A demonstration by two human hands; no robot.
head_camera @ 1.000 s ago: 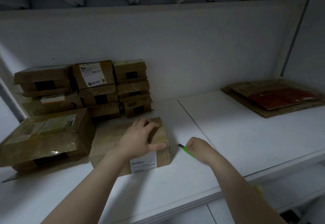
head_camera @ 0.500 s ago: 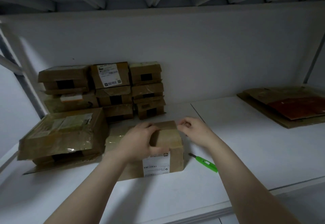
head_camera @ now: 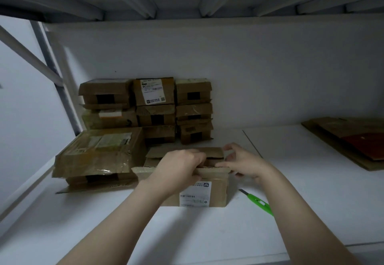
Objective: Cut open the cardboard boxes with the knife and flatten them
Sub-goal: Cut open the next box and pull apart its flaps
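Two hands are gripping the cardboard box (head_camera: 218, 187) by its raised top flaps.
Its near flap is being clutched by the left hand (head_camera: 178, 167), the far one pinched by the right hand (head_camera: 244, 164); the knife (head_camera: 259, 203) is lying just behind that wrist.

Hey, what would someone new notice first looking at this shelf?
The hands at centre: the left hand grips the near flap of a labelled cardboard box, the right hand is at its right end. A bright green knife lies on the white shelf right of the box. At back left stand stacked boxes; flattened cardboard lies far right.
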